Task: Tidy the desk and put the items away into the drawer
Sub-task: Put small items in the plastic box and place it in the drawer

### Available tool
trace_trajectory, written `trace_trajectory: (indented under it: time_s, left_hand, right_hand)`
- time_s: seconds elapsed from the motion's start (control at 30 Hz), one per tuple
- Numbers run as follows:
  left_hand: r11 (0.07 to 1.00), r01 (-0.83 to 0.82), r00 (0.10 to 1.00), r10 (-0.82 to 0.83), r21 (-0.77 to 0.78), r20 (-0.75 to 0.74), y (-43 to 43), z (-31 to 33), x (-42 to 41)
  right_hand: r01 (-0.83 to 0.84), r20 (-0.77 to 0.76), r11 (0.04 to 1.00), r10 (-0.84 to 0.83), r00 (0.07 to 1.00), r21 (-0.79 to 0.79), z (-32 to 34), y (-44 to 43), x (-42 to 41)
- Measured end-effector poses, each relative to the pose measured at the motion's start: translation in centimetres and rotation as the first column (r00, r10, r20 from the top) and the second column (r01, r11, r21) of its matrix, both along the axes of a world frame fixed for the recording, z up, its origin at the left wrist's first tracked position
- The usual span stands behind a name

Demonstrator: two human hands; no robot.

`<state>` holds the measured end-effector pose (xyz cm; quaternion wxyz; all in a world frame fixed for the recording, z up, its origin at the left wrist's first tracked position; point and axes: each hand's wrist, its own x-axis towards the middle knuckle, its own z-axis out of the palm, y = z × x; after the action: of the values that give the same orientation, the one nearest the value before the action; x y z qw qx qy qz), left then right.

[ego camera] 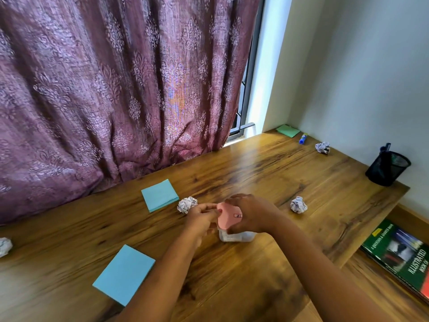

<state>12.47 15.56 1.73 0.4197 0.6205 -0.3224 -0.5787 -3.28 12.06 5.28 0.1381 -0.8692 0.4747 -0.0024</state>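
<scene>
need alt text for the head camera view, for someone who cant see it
Both hands, left hand and right hand, hold a pink lid on a small clear plastic container on a wooden desk. Around it lie crumpled paper balls, blue sticky-note pads and a black mesh pen holder.

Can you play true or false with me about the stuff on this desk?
1. Both hands touch the pink-lidded container. True.
2. Three blue paper pads lie on the desk. False: two blue, one green pad in the corner.
3. The black mesh cup stands near the wall. True.
4. The green book lies on the desk beside the hands. False: it lies on a lower ledge at the right.
5. No crumpled paper is left. False: four balls show.
</scene>
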Motion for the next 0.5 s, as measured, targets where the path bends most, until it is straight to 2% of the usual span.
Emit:
trace_trajectory:
  time_s: [0.1,0.17,0.3,0.4,0.5]
  left_hand:
    - [1.000,-0.016,1.000,0.016,-0.009,-0.008,-0.1,-0.2,0.0]
    - [1.000,-0.017,1.000,0.017,-0.009,-0.013,-0.2,-0.3,0.0]
    - [1.000,-0.013,1.000,0.013,0.005,-0.019,-0.3,-0.5,0.2]
    - [1.000,-0.003,1.000,0.003,0.019,-0.020,-0.3,-0.4,0.3]
    - [0.999,0.014,1.000,-0.013,0.048,-0.007,-0.6,0.0,0.3]
  right_hand:
    - [0.052,0.051,0.998,-0.054,0.997,0.039,0.3,0.4,-0.3]
    - [0.198,0.112,0.978,-0.205,0.972,0.063,0.3,0.4,-1.0]
    - [0.495,0.184,0.867,-0.497,0.848,0.058,-1.6,-0.4,-3.4]
    - [0.542,0.267,0.791,-0.608,0.748,0.282,-2.7,-0.5,-4.2]
    - [0.498,0.389,0.702,-0.704,0.595,0.509,-2.8,-0.1,-4.1]
